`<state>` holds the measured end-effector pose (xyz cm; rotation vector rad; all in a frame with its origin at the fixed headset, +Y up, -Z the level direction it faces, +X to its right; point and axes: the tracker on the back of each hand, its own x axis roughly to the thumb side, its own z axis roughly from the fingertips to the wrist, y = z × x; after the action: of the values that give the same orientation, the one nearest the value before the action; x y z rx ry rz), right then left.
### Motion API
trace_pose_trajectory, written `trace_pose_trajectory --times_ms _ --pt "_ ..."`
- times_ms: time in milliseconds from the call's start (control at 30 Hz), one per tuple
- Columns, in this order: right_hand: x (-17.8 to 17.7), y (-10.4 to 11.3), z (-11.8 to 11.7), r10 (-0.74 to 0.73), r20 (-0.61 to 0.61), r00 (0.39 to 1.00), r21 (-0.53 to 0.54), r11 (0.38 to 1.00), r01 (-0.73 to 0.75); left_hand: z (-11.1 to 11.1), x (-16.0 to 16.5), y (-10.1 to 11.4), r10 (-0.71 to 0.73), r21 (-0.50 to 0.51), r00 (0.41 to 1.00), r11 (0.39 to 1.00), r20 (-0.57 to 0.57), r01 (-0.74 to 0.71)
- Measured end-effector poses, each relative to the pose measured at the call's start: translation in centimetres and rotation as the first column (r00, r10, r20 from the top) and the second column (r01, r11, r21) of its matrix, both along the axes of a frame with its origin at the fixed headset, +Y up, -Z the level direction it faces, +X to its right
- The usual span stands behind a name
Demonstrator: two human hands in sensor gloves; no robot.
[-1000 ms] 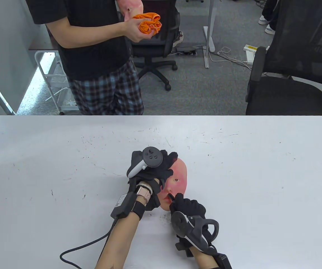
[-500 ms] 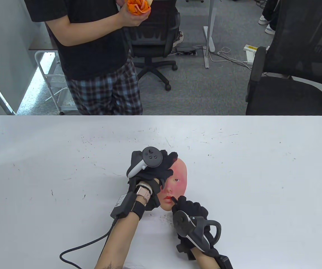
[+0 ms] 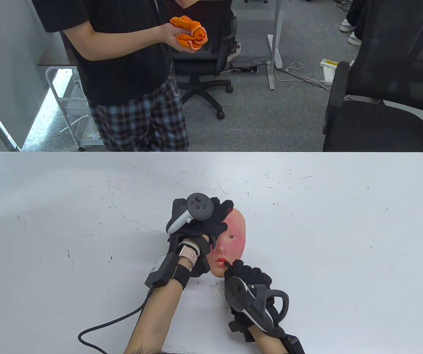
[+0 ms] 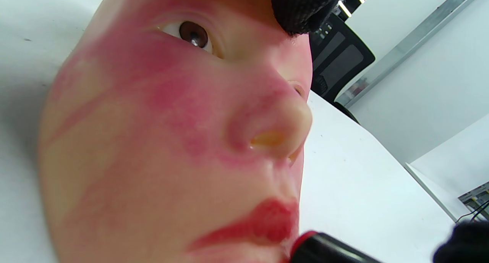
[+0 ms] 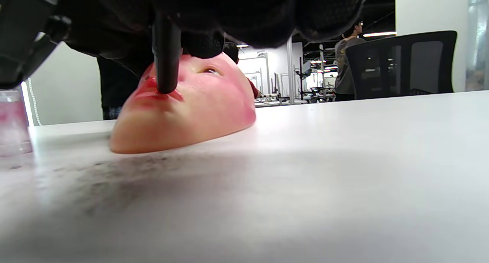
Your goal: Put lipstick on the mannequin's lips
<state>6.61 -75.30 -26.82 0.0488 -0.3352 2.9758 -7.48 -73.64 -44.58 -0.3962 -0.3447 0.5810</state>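
A flesh-pink mannequin face lies face up on the white table, its cheeks smeared red and its lips painted red. My left hand rests on the face's forehead and left side and holds it down. My right hand grips a black lipstick whose red tip touches the right end of the lips. The left wrist view shows the lips and the lipstick meeting. The right wrist view shows the lipstick standing on the mouth of the face.
A person in a black shirt stands beyond the table's far edge with an orange cloth. Black office chairs stand behind the table. A black cable trails from my left wrist. Dark smudges mark the table below the chin.
My right hand slid the lipstick tip to the right along the lips, then back a little to the left. My left hand and the face stayed still. The bystander moved the orange cloth.
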Motion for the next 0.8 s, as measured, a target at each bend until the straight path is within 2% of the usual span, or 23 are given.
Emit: trace_pose_trajectory --times_ms 200,367,500,600,800 --pt "-0.8 -0.1 -0.1 0.002 -0.024 1.0 -0.015 1.0 -0.002 0.0 0.0 0.0 0.001 0.0 1.0 1.0 -0.001 -0.001" --pt "0.2 0.0 0.0 0.037 0.039 0.999 -0.003 0.999 -0.037 0.0 0.0 0.0 0.002 -0.002 1.0 1.0 0.0 -0.002" --pt "-0.7 -0.1 0.0 0.019 -0.022 1.0 0.007 1.0 -0.019 0.0 0.0 0.0 0.002 -0.003 1.0 1.0 0.0 -0.002" --pt "-2.0 -0.4 -0.2 0.077 -0.05 0.996 0.012 0.997 -0.077 0.0 0.0 0.0 0.002 -0.004 1.0 1.0 0.001 -0.002" --pt "-1.7 0.0 0.1 0.094 -0.012 0.995 0.05 0.994 -0.093 0.0 0.0 0.0 0.002 -0.005 1.0 1.0 0.002 -0.002"
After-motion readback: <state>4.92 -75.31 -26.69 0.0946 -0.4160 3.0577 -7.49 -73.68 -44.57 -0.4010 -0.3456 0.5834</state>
